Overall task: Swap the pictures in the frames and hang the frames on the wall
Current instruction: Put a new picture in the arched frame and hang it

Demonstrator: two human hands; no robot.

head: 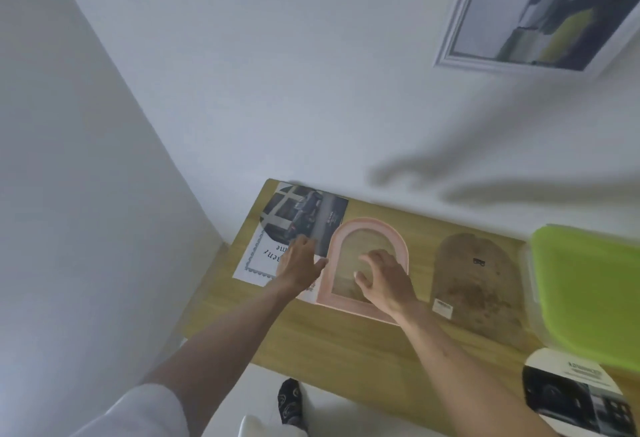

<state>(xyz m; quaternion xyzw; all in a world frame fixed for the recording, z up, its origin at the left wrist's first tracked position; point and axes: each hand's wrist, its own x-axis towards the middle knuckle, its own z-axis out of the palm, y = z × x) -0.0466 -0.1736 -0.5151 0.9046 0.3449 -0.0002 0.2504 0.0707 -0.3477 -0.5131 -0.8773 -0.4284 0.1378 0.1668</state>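
Nearest you, your white sleeve [138, 409] fills the lower left corner and 1 dark patterned sock [292, 403] shows on the pale floor below the table edge. At the lower right an arch-cut car picture [578, 398] lies on the wooden table [346, 343], beside a clear box with a green lid [588, 294]. Farther in, your right hand [386, 280] hovers over or rests on the clear pane of the pink arched frame [369, 268], fingers curled loosely and holding nothing that you can make out; the frame lies flat mid-table. Just right of it, apart, lies the brown arched backing board [479, 284] with a small hanger and a label. Your left hand [299, 265] rests with straight fingers on the papers left of the frame: a white sheet with printed lettering [254, 260] and, overlapping it toward the wall, a dark car picture [304, 215]. On the wall [277, 90] above hangs 1 white-framed picture [540, 10], cut off by the upper right edge.
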